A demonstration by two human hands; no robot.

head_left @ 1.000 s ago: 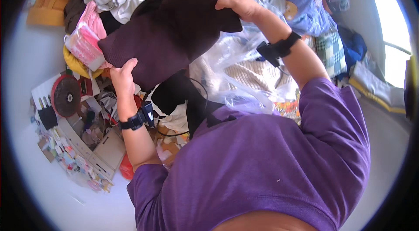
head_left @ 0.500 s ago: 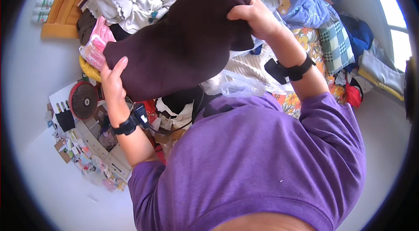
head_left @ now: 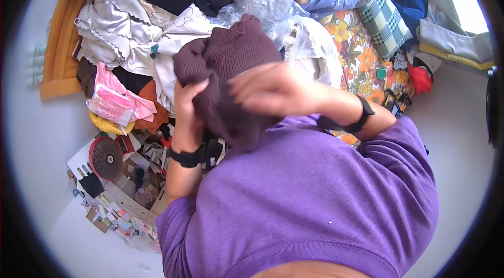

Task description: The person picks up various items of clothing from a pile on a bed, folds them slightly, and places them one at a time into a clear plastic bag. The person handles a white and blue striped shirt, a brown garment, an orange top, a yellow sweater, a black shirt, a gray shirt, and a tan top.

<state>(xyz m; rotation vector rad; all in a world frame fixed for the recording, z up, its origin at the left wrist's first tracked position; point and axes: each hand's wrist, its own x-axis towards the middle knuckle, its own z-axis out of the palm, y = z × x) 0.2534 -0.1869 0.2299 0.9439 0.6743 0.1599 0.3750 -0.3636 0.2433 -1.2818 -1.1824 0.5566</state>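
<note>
at my far left a wooden headboard (head_left: 60, 52) slants down beside the pale wall. below it and a little further in, a round fan (head_left: 107, 157) with a red rim faces up at me, near shelves crowded with small things. a pink and white packet (head_left: 111, 106) lies just above the fan, partly over something yellow (head_left: 111, 124), and a heap of white scalloped cloth (head_left: 113, 23) spreads behind it. next comes my left hand (head_left: 189, 105), with a black band (head_left: 186, 158) around its wrist; it grasps the left side of the dark maroon ribbed garment (head_left: 239, 55), thumb on the near face and the other fingers mostly hidden. the garment is bunched up in front of my chest, its lower end overlapping my purple shirt (head_left: 304, 189) in my view. my right hand (head_left: 278, 89) lies across the front of the garment, fingers bent and blurred, so i cannot tell whether it grips the cloth or only touches it. past it, a clear plastic bag (head_left: 328, 63) rests on a flowered sheet (head_left: 365, 52), then a checked pillow (head_left: 386, 21), a small red item (head_left: 420, 78) and, near the window (head_left: 467, 7), a grey and yellow folded piece (head_left: 454, 42)
</note>
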